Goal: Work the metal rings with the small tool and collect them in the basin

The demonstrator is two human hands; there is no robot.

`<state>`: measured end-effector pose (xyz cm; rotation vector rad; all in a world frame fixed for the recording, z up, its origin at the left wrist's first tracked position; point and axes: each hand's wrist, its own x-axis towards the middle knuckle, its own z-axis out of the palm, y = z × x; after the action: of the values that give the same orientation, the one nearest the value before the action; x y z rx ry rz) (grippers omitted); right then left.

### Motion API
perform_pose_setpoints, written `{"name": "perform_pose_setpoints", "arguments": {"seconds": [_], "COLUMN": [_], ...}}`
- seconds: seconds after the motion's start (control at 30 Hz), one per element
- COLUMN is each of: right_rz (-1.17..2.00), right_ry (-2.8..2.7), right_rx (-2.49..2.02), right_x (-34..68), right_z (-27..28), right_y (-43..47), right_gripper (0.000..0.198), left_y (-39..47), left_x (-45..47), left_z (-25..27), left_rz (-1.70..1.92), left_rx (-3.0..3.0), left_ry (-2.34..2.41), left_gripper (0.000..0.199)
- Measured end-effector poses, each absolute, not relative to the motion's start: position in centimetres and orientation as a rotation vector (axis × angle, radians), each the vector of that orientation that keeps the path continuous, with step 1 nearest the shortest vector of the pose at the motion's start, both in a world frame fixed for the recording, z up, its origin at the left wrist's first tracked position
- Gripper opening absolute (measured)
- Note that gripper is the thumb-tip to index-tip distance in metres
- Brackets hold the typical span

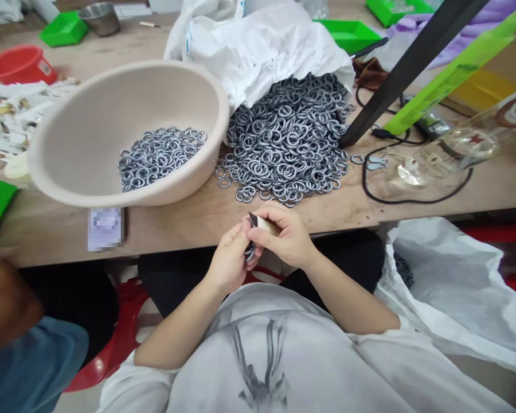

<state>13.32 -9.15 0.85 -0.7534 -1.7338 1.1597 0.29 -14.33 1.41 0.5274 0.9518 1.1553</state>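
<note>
Tabletop (167,226), brown and crowded, was pictured from the head camera, with two bare hands brought together at its near edge. A small tool (267,226) with a pale body and a dark pointed tip was gripped in the right hand (292,236). Within the closed left hand (227,255), just below the tip, a dark grey ring piece (250,251) was held; it was partly covered, and whether it was touched by the tip could not be told. Beyond the hands, a heap of grey rings (284,143) was spread from the mouth of a white sack (266,49). To the left, more rings were gathered in a wide beige basin (86,103), and a pixelated card (105,228) was laid before it. The far left was occupied by a red tub (19,63), a metal bowl (100,20) and a green tray (64,28). On the right, a dark post (413,63) was flanked by a lime-green bar (456,77), a clear bottle (449,152) and a looped black cable (417,201). Below table level, a red stool (126,312) was partly seen near a neighbouring person's blue garment (34,361), and an open white bag (451,275) was placed at right.
</note>
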Motion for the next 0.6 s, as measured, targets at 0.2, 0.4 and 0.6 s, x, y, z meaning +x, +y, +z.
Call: {"name": "perform_pose_setpoints", "arguments": {"seconds": [0.2, 0.4, 0.6], "right_rz": [1.190, 0.742, 0.656], "right_ry": [-1.601, -2.051, -2.221], "right_rx": [-0.833, -0.820, -0.833], "right_x": [13.4, 14.1, 13.8], "right_z": [0.5, 0.8, 1.5], "right_y": [-8.7, -10.0, -10.5], "right_gripper": [0.040, 0.046, 0.045], "left_y": [-14.3, -14.5, -14.8], "left_x": [0.2, -0.3, -0.5], "left_z": [2.3, 2.4, 2.0], "left_rz": [1.155, 1.127, 1.131], "left_rx": [0.533, 0.449, 0.449], "left_ry": [0.947, 0.904, 0.917], "left_gripper": [0.046, 0.045, 0.044]}}
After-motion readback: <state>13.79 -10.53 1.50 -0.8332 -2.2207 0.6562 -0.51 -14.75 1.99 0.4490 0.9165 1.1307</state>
